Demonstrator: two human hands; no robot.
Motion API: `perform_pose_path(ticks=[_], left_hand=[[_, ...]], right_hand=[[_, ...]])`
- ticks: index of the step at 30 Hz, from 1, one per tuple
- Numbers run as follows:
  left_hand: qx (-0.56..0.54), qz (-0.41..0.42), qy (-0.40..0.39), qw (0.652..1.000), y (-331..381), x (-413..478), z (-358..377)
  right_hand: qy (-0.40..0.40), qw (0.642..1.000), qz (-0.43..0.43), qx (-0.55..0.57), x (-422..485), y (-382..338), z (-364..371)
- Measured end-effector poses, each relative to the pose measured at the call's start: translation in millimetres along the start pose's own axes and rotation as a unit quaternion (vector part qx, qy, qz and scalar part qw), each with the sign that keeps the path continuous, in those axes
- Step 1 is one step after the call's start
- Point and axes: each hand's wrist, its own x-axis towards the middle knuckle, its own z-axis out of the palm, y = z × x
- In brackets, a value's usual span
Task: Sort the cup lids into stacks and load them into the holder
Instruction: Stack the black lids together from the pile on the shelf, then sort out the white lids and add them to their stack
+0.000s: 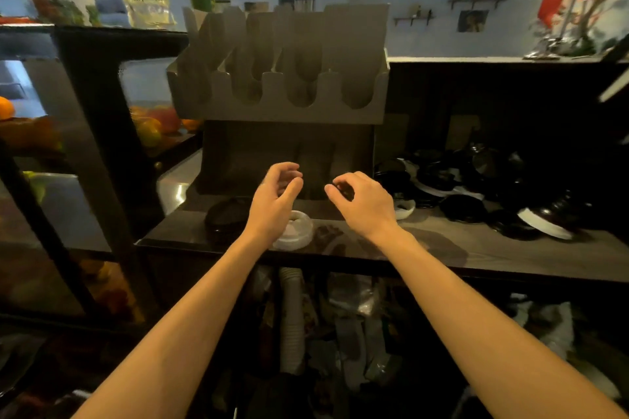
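Counter (476, 248): dark; holder (279, 102) at back edge.
Lid pile (476, 187): right end, beside right hand (364, 204).
Grip: left hand (275, 201) slack, empty; right curled, contents unclear.

Below the holder (279, 92), the left hand (277, 201) hovers loosely curled and empty, the right hand (365, 206) curled, perhaps pinching something.

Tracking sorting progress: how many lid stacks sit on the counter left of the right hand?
2: a black stack on the counter left of the left hand, and a white stack partly under that wrist. Others may be hidden.
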Motion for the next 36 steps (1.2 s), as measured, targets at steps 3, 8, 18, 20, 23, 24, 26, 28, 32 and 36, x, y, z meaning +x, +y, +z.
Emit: perform_pose_path(ticks=[3,8,18,20,23,24,26,28,32,36], left_hand=[[-0.016,0.004,-0.02,1.0,7.9,1.4,36.0],[-0.032,0.019,-0.068,0.997,20.9,0.0,99.3],[-0.013,0.04,-0.175,0.984,31.0,-1.8,222.3],[0.01,0.049,-0.186,0.981,31.8,3.6,245.6],[0.048,0.071,-0.194,0.977,35.6,9.8,277.2],[0.068,0.082,-0.194,0.975,36.0,11.2,286.2],[0.119,0.098,-0.205,0.967,34.4,13.3,300.0],[0.198,0.108,-0.245,0.943,27.7,16.0,308.5],[0.295,0.095,-0.31,0.899,16.1,20.3,312.6],[0.281,0.118,-0.214,0.928,16.8,15.4,309.0]], right_hand=[[0.026,0.999,0.04,0.0,-5.9,31.8,-23.4],[0.058,0.995,0.077,0.005,-20.8,83.5,-63.3],[0.143,0.965,0.137,-0.173,-49.9,197.5,-120.1],[0.146,0.948,0.15,-0.24,-56.1,212.3,-127.0],[0.132,0.926,0.226,-0.274,-56.4,224.0,-130.3],[0.116,0.919,0.259,-0.276,-55.1,227.1,-130.1],[0.082,0.907,0.315,-0.268,-53.0,233.2,-128.9],[0.062,0.903,0.334,-0.264,-51.5,236.4,-128.8],[0.053,0.923,0.266,-0.275,-49.8,235.8,-126.4],[0.049,0.954,0.201,-0.216,-50.3,237.5,-127.7]])
